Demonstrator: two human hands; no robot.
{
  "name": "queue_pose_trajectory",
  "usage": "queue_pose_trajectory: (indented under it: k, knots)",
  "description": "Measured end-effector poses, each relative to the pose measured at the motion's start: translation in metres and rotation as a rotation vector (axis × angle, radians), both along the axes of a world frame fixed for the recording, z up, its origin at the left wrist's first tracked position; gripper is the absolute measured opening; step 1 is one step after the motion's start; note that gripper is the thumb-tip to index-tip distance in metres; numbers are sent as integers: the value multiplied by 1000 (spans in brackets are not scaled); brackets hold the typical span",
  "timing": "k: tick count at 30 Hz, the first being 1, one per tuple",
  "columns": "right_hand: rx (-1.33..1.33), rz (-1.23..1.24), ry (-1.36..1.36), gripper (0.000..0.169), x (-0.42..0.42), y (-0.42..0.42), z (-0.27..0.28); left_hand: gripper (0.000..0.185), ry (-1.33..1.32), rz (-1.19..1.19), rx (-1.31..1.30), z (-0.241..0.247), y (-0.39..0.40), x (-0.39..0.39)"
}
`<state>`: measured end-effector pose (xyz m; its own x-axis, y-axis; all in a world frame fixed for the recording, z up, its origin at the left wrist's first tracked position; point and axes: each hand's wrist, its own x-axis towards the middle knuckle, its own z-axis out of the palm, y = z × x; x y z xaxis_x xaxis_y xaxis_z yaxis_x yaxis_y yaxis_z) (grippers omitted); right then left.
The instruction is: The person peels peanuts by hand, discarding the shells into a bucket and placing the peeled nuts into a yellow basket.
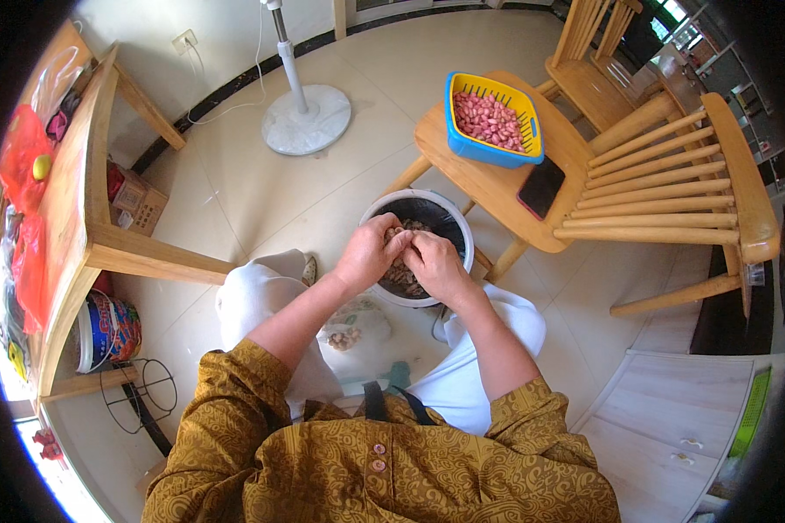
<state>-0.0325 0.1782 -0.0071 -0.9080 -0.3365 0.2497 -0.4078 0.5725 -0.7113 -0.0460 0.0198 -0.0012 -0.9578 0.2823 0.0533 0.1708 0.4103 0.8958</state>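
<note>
Over a round bin (pixel 466 225) lined with a black bag, my left hand (pixel 374 252) and my right hand (pixel 437 265) meet at their thumbs and fingertips. My left hand is closed on what look like peanuts in the shell (pixel 396 233). The fingers of my right hand are pinched against it; whether they grip a peanut is hidden. Peanut shells (pixel 402 278) lie in the bin below. A yellow basket in a blue basin (pixel 476 151), holding pink shelled peanuts (pixel 487 119), stands on the chair. Between my legs lies a clear plastic bag (pixel 366 320) with some unshelled peanuts (pixel 344 338).
A smartphone (pixel 541 187) lies on the wooden chair (pixel 569 225) beside the basin. The round base of a stand fan (pixel 306 119) is on the floor ahead. A wooden table (pixel 98 216) with plastic bags stands at left, a white cabinet (pixel 674 405) at lower right.
</note>
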Motion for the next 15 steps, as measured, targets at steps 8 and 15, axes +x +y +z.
queue_pose_trajectory:
  k: [8, 15]
  knots:
    - [-92, -5, -42, 23, 7, -5, 8, 19, -502, -31, 471, 2, -5, -2]
    - [-442, -129, -337, 31, 12, -13, 11, 16, -654, 89, 886, 3, 3, 6]
